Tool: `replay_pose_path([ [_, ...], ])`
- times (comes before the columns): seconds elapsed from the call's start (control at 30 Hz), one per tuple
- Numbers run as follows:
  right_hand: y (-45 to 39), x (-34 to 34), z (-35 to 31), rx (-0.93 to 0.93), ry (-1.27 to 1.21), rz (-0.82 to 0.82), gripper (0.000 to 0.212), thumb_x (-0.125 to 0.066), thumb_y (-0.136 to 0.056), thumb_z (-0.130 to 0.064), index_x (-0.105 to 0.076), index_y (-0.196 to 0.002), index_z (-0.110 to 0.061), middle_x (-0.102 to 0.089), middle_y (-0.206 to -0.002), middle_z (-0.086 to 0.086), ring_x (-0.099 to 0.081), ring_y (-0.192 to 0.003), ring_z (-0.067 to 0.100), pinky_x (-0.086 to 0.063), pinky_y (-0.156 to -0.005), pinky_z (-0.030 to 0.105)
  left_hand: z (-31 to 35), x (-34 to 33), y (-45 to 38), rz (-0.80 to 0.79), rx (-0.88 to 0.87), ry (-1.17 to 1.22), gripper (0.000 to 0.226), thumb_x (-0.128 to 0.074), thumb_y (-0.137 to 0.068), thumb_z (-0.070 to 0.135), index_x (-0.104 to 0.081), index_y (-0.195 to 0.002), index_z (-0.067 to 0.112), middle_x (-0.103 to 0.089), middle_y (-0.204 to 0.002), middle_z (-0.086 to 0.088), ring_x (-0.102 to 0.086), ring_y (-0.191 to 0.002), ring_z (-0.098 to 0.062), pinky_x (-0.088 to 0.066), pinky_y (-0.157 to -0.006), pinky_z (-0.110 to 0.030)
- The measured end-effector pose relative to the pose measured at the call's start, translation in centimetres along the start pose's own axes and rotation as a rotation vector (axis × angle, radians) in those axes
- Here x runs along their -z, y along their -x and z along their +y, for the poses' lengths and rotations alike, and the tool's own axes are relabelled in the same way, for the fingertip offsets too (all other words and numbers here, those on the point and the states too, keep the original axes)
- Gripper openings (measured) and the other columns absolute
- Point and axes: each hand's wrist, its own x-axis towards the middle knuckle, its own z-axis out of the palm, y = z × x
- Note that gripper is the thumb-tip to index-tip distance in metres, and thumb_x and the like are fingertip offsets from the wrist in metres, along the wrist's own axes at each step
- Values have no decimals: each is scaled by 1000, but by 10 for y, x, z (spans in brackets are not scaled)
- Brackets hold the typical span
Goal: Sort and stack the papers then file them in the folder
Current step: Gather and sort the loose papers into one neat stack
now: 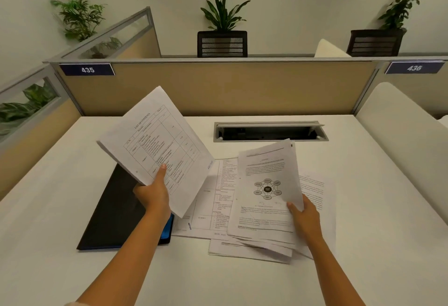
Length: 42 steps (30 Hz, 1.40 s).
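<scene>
Centre-left of frame: left hand grips contents-page stack, raised over black folder | right hand pinches diagram sheet above loose papers on tabletop | step: sorting | next: add sheet to stack, edges squared.

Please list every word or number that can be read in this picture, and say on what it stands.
"435": blue plate on the partition, left.
"436": blue plate, right.
"LIST OF CONTENTS": heading of the sheaf in the left hand.
Sheet with diagram in the right hand: text too small to read.
Papers on the desk: blurred.
</scene>
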Motion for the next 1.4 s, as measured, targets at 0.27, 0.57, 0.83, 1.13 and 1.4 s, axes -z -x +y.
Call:
replay_pose_path([
  [0.27,-8,30,13,46,-100,71,41,-62,-94,-22,-56,-133,-9,-65,-119,9,-59,-101,24,-46,-89,35,0,4,-4,6,-6,-22,42,-79,-79,29,-49,-108,30,-63,-98,12,-64,-83,-8,-56,-61,-30],
  [0.57,-15,49,24,16,-198,34,36,-63,-93,-23,-59,-128,-11,-67,-110,5,-64,-91,16,-48,-80,29,-23,1,-5,-242,164,-149,46,-80,-78,7,-64,-121,11,-71,-102,-1,-69,-88,-20,-57,-64,-31],
  [0.83,-18,54,28,57,-183,39,33,-63,-93,-25,-61,-124,-15,-68,-109,3,-65,-95,21,-49,-83,34,-57,0,0,-391,325,-490,47,-78,-76,-7,-63,-120,-2,-69,-117,-19,-68,-96,-36,-57,-84,-47],
  [1.13,-21,85,23,68,-315,240,36,-64,-93,-26,-61,-126,-13,-67,-112,4,-63,-100,23,-48,-87,35,-71,0,-1,-389,293,-557,52,-77,-76,-7,-61,-126,0,-67,-121,-18,-66,-102,-37,-56,-89,-51],
  [1.4,-19,67,12,23,-395,188,32,-66,-91,-27,-62,-121,-16,-70,-104,-5,-67,-95,17,-52,-81,30,-72,-4,-3,-397,245,-596,49,-74,-79,-7,-62,-125,5,-67,-123,-15,-66,-102,-33,-56,-89,-48],
])
